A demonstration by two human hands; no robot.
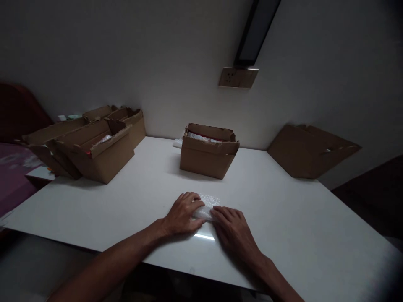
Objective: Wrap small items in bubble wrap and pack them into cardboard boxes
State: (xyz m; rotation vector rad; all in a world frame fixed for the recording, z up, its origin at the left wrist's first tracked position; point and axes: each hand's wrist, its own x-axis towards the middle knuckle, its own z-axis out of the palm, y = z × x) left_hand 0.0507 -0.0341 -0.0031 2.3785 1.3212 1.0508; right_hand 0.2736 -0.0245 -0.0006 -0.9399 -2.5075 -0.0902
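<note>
Bubble wrap (210, 201) part-hidden under left hand (184, 214), right hand (233, 229).

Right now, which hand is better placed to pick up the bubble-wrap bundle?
Probably the left hand: its fingers curl over the bubble-wrap bundle, while the right hand lies flat against its near edge.

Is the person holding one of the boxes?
No, both the left hand and right hand rest on a bubble-wrap bundle, apart from the boxes.
</note>
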